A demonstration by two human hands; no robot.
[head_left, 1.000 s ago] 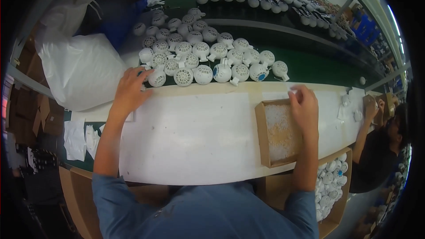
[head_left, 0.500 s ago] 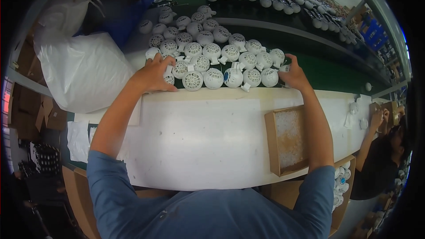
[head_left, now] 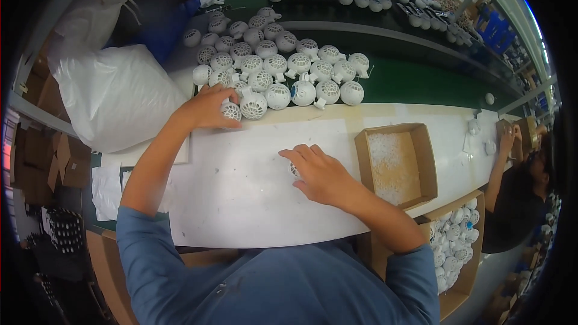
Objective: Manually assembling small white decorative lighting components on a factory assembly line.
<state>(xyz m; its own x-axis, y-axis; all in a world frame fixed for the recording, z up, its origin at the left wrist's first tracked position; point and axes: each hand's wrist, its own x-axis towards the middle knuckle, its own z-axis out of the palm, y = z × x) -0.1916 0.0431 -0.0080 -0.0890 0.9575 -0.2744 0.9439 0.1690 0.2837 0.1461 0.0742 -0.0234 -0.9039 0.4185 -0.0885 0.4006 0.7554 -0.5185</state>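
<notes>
Many white ball-shaped housings with lattice grilles (head_left: 275, 64) stand crowded together at the far side of the table. At the near left of the cluster, my left hand (head_left: 208, 107) is closed around one white grille ball (head_left: 230, 111). My right hand (head_left: 320, 171) is over the middle of the white tabletop, fingers curled round another white grille ball (head_left: 294, 170). Most of that ball is hidden under the palm and fingers. A similar ball (head_left: 253, 106) sits just right of my left hand.
An open cardboard tray (head_left: 431, 165) with small whitish bits lies to the right. Below it stands a carton (head_left: 462, 292) full of white balls. A large white plastic bag (head_left: 114, 99) bulges at the left. Another person's hands (head_left: 510, 138) work at the far right.
My right hand has come from the right end of the cluster toward me and left, bringing a white ball over the tabletop. My left hand stays by the cluster's near left corner.
</notes>
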